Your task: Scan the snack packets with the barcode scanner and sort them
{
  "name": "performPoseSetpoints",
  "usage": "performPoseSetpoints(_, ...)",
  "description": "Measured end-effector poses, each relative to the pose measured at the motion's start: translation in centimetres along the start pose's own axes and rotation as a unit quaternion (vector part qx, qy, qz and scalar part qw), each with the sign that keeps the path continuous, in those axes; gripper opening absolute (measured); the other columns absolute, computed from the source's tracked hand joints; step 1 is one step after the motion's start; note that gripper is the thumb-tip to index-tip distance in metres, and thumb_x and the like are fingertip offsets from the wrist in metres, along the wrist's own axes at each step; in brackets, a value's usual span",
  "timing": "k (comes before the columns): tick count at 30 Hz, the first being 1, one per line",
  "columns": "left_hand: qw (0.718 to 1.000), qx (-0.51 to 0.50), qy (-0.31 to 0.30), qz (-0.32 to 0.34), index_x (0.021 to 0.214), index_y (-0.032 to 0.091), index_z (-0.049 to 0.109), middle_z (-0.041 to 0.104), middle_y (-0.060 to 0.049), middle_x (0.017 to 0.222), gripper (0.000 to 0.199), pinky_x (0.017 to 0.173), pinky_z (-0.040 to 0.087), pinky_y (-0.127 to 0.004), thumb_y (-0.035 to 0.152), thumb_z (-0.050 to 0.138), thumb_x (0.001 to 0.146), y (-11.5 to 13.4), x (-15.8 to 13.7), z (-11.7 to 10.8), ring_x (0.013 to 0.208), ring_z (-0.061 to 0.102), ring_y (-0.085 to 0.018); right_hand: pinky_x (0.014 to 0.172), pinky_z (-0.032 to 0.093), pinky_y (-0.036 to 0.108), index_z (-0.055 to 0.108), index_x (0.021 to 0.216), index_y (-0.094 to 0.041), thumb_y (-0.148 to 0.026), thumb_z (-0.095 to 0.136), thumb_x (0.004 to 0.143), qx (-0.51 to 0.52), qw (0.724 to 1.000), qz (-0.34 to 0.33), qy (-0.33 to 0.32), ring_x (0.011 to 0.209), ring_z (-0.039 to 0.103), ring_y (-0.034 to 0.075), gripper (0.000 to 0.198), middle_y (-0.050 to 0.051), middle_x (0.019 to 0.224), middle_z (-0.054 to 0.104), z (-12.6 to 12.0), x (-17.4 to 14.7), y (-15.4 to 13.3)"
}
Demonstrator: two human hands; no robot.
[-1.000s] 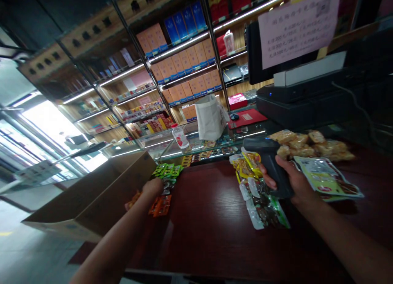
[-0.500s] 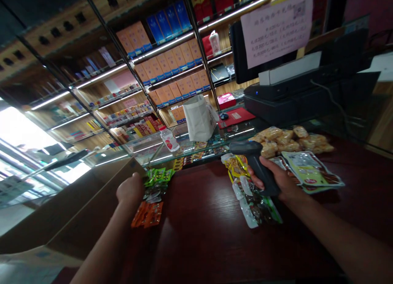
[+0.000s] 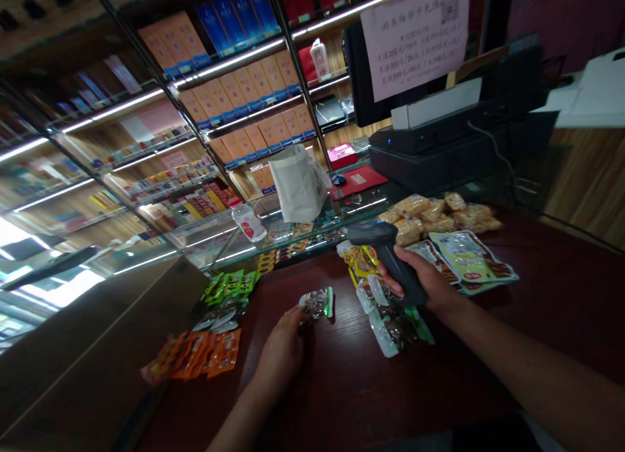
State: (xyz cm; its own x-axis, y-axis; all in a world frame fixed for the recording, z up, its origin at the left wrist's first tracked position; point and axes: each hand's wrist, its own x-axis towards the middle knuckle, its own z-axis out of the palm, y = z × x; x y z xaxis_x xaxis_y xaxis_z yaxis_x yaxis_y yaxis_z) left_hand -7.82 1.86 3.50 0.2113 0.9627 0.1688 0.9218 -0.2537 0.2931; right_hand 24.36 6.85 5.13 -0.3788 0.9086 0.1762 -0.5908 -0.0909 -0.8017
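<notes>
Scanner (image 3: 401,264) in dark grey fills our right hand (image 3: 432,288), whose fingers wrap its grip, with dark packets (image 3: 396,328) just beside it. Our left hand (image 3: 283,348) pinches the end of a small green-edged packet (image 3: 317,303) over the tabletop (image 3: 325,380), between our two hands. Left of our left hand we have orange packets (image 3: 209,353), then a cardboard box (image 3: 112,367); green packets (image 3: 229,286) lie farther forward. Beyond our right hand we see wrapped tan snacks (image 3: 430,225) and flat pouches (image 3: 469,260).
</notes>
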Motion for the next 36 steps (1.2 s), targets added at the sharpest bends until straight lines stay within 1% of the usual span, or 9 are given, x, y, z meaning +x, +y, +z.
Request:
performPoseSetpoints(4, 0.997, -0.043, 0.003, -0.071, 0.122, 0.017, 0.061, 0.068, -0.013, 0.124, 0.041, 0.101, 0.046, -0.04, 0.028, 0.053, 0.083, -0.9, 2.5, -1.3, 0.117, 0.062, -0.027, 0.038, 0.035, 0.018, 0.067, 0.076, -0.014, -0.055, 0.059, 0.089, 0.004, 1.0, -0.006, -0.011, 0.039, 0.046, 0.01, 0.044, 0.0, 0.047, 0.058, 0.3, -0.2, 0.0)
performPoseSetpoints(7, 0.994, 0.002, -0.019, -0.104, 0.107, 0.015, 0.067, 0.07, -0.015, 0.11, 0.051, 0.093, 0.047, -0.042, 0.05, 0.069, 0.071, -1.2, 4.7, -1.1, 0.109, 0.062, -0.033, 0.037, 0.036, 0.018, 0.067, 0.077, -0.014, -0.056, 0.062, 0.087, 0.003, 1.0, -0.012, -0.017, 0.039, 0.047, 0.009, 0.043, 0.001, 0.053, 0.061, 0.6, -0.2, 0.2)
performPoseSetpoints(10, 0.993, -0.005, -0.033, -0.112, 0.087, 0.017, 0.066, 0.069, -0.011, 0.095, 0.044, 0.08, 0.048, -0.037, 0.052, 0.075, 0.062, -1.2, 5.8, -0.2, 0.093, 0.063, -0.029, 0.036, 0.036, 0.018, 0.066, 0.078, -0.014, -0.055, 0.062, 0.087, -0.002, 1.0, -0.008, -0.022, 0.038, 0.046, 0.009, 0.042, -0.001, 0.05, 0.059, 0.9, -0.2, 0.3)
performPoseSetpoints(14, 0.984, -0.135, -0.017, -0.119, 0.084, 0.02, 0.061, 0.069, -0.003, 0.082, 0.036, 0.069, 0.047, -0.031, 0.046, 0.074, 0.064, -1.0, 5.6, 0.5, 0.076, 0.063, -0.022, 0.035, 0.035, 0.018, 0.065, 0.075, -0.014, -0.055, 0.062, 0.088, -0.008, 1.0, 0.001, -0.018, 0.036, 0.046, 0.008, 0.043, 0.001, 0.054, 0.061, 1.3, -0.2, 0.4)
performPoseSetpoints(18, 0.943, -0.289, 0.033, -0.161, 0.088, 0.018, 0.064, 0.07, -0.001, 0.079, 0.04, 0.068, 0.046, -0.028, 0.046, 0.078, 0.062, -1.2, 5.4, 0.6, 0.073, 0.063, -0.019, 0.035, 0.035, 0.018, 0.066, 0.078, -0.013, -0.052, 0.061, 0.089, -0.019, 1.0, 0.015, -0.014, 0.038, 0.049, 0.008, 0.04, 0.003, 0.064, 0.066, 1.5, -0.6, 0.9)
performPoseSetpoints(22, 0.88, -0.434, 0.06, -0.184, 0.09, 0.016, 0.068, 0.068, -0.001, 0.073, 0.045, 0.055, 0.043, -0.023, 0.051, 0.077, 0.064, -1.1, 5.7, 1.2, 0.06, 0.058, -0.014, 0.034, 0.036, 0.018, 0.068, 0.086, -0.012, -0.051, 0.061, 0.09, -0.042, 0.998, 0.041, -0.023, 0.038, 0.049, 0.009, 0.04, 0.002, 0.058, 0.062, 1.4, -0.8, 1.7)
performPoseSetpoints(25, 0.838, -0.51, 0.066, -0.181, 0.099, 0.014, 0.068, 0.07, -0.002, 0.077, 0.05, 0.051, 0.045, -0.022, 0.051, 0.077, 0.066, -0.8, 5.7, 1.8, 0.06, 0.058, -0.013, 0.035, 0.037, 0.018, 0.067, 0.091, -0.013, -0.051, 0.064, 0.089, -0.044, 0.997, 0.055, -0.019, 0.039, 0.051, 0.009, 0.038, 0.003, 0.069, 0.066, 1.4, -0.8, 2.0)
performPoseSetpoints(32, 0.797, -0.552, 0.085, -0.231, 0.088, 0.015, 0.066, 0.072, -0.001, 0.07, 0.044, 0.054, 0.054, -0.022, 0.045, 0.084, 0.061, -0.3, 5.3, 2.0, 0.06, 0.065, -0.014, 0.034, 0.04, 0.017, 0.069, 0.098, -0.014, -0.054, 0.066, 0.087, -0.05, 0.996, 0.078, 0.002, 0.039, 0.053, 0.007, 0.042, 0.003, 0.075, 0.067, 1.6, -1.1, 2.7)
performPoseSetpoints(36, 0.772, -0.583, 0.109, -0.229, 0.092, 0.015, 0.067, 0.074, -0.001, 0.073, 0.049, 0.062, 0.058, -0.026, 0.044, 0.086, 0.058, -0.2, 5.3, 2.0, 0.065, 0.07, -0.016, 0.035, 0.042, 0.018, 0.069, 0.096, -0.015, -0.053, 0.066, 0.088, -0.076, 0.993, 0.085, 0.018, 0.041, 0.055, 0.008, 0.039, 0.004, 0.075, 0.068, 1.4, -1.4, 3.0)
